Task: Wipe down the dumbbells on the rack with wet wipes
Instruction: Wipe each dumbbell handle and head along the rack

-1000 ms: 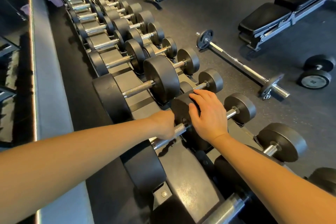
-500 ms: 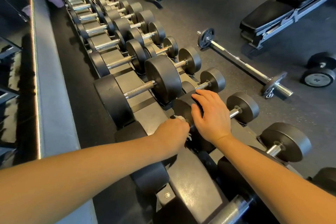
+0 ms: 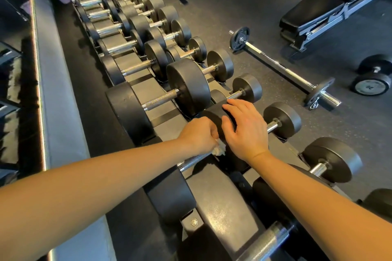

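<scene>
Two bare forearms reach in from the bottom edge, so there are two grips at work and one wet wipe point(image 3: 219, 150) between them. The left grip point(image 3: 199, 136) is curled into a fist, pinching the crumpled white wipe so that only a tuft shows below the knuckles. It presses the wipe on the knurled steel handle point(image 3: 194, 160) of one dumbbell point(image 3: 170, 196) in the upper row, right where the handle meets the far head. The right grip point(image 3: 245, 131) lies spread over that same black head point(image 3: 212, 115), fingers loosely fanned across its top and holding nothing. The wipe sits just beside the right wrist, touching the handle, with the two grips nearly meeting above it. The rack point(image 3: 222, 203) carries two rows of dumbbells, an upper one and a lower one toward the floor; about five pairs of heads can be told apart in each row nearby, and beyond that they crowd together and cannot be counted. On the dark floor to the right lie one short barbell point(image 3: 282, 71) with a small plate at each end, one loose dumbbell point(image 3: 372, 86), and one padded bench point(image 3: 331, 9) well apart from the rack.
</scene>
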Motion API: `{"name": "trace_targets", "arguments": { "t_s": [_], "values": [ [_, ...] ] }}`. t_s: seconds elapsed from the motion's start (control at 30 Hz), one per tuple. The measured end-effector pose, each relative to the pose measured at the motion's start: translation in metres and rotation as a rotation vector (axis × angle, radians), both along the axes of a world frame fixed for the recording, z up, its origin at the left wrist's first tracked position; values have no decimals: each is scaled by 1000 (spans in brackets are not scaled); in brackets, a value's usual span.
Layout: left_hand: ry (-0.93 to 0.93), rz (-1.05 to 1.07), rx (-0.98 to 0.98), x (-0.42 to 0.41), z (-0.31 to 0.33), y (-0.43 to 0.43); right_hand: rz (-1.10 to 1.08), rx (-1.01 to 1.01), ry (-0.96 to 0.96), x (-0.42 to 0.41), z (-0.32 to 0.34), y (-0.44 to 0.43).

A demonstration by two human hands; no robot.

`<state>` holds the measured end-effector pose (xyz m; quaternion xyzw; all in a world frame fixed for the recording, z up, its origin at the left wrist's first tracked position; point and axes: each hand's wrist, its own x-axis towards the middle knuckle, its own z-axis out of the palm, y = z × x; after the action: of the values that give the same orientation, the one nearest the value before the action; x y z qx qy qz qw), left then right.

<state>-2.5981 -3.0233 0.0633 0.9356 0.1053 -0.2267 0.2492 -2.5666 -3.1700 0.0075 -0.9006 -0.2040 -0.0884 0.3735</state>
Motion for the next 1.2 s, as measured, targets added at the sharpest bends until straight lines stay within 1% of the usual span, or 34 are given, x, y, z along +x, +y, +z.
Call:
{"name": "trace_targets", "arguments": {
  "t_s": [0.1,0.2,0.3,0.37,0.47,0.53,0.63,0.67,0.73,0.8,0.93,1.0,1.07,1.13,1.2],
  "values": [
    [-126,-246,166,1,7,4,-3,-7,2,0,0,0],
    [-150,-521,300,-2,7,-2,0,-5,4,0,1,0],
    [-134,-596,311,-4,5,-1,3,-10,16,0,0,1],
    [-134,-583,327,-5,8,-3,1,-9,14,0,1,0],
    [-98,-553,429,-6,13,-3,1,-8,1,-1,1,0],
    [10,-528,489,-8,19,5,-1,-14,3,-1,1,0],
    [263,-522,575,-13,31,22,4,-9,2,0,0,0],
    [318,-534,590,-15,35,23,6,-7,3,0,0,0],
    [336,-546,587,-12,36,22,5,-8,3,0,0,0],
    [299,-471,490,-1,30,23,1,-10,10,0,0,0],
    [221,-134,138,21,1,15,-3,5,20,0,1,-1],
    [238,-33,79,29,-9,10,1,6,19,-1,2,-1],
    [350,-48,118,30,-8,19,5,3,19,-1,2,-1],
    [542,-161,233,25,-4,37,-1,3,18,-1,2,1],
    [662,-287,369,19,-2,49,-3,7,17,-1,3,1]
  ]
}}
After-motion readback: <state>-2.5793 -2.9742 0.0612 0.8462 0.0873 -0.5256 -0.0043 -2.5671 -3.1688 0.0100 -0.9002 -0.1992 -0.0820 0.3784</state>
